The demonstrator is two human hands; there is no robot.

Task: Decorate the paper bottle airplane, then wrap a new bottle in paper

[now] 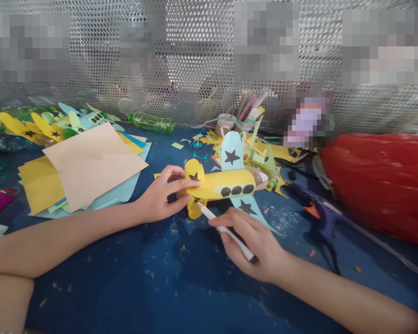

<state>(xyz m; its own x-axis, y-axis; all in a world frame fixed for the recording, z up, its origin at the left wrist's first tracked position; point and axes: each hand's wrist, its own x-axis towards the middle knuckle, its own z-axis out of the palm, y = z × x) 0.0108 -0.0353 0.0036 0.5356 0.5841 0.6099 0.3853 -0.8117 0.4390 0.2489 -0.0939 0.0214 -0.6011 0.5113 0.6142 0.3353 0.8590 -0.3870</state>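
Observation:
A toy airplane (226,184) made from a bottle wrapped in yellow paper lies on the blue table, its neck end to the right. It has light blue wings with black stars, yellow tail fins and a row of black windows. My left hand (172,192) grips its tail end, fingers on the upper fin and body. In my right hand (252,239) is a white marker (226,230), tilted, its tip at the star on the lower yellow tail fin (195,211). Whether the tip touches the paper I cannot tell.
Coloured paper sheets (94,167) are stacked at left, with more paper planes (45,126) behind. A green bottle (151,123) lies near the perforated metal wall. Paper scraps (264,155) spread behind the plane. At right are a glue gun (325,215), its cord and a red bag (379,185).

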